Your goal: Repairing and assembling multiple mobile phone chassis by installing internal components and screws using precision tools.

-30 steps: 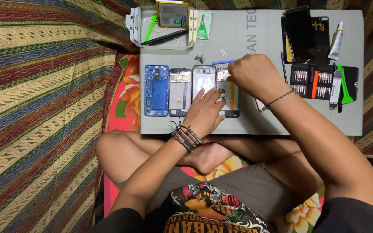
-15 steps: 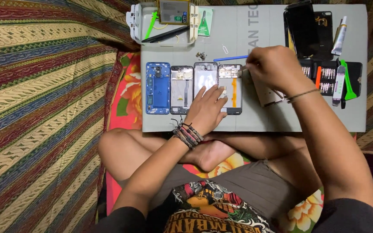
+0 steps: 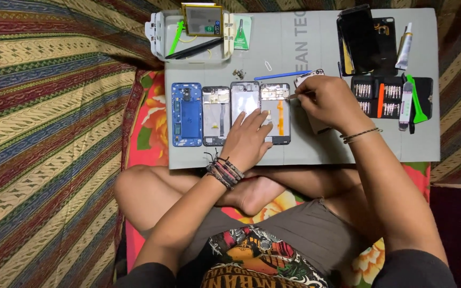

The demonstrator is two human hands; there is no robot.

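Note:
Four phone parts lie side by side on a grey mat (image 3: 305, 152): a blue back cover (image 3: 186, 114), a dark mid frame (image 3: 216, 116), a pale frame (image 3: 243, 96) and an opened phone body (image 3: 277, 109) with an orange strip inside. My left hand (image 3: 249, 141) rests flat, fingers spread over the lower ends of the pale frame and the opened body. My right hand (image 3: 329, 101) pinches a thin metal tool (image 3: 294, 96). Its tip touches the upper right edge of the opened body.
A white tray (image 3: 158, 32) with a battery-like module (image 3: 203, 12) and a green tool sits at the mat's back left. Small screws (image 3: 238, 73) and a blue spudger (image 3: 281, 76) lie behind the parts. A black phone (image 3: 361, 37), bit set (image 3: 385, 93) and glue tube (image 3: 404, 45) are right.
My right hand drew away to the right of the opened body, then came back so the tool tip meets its upper right edge. My left hand stayed on the frames.

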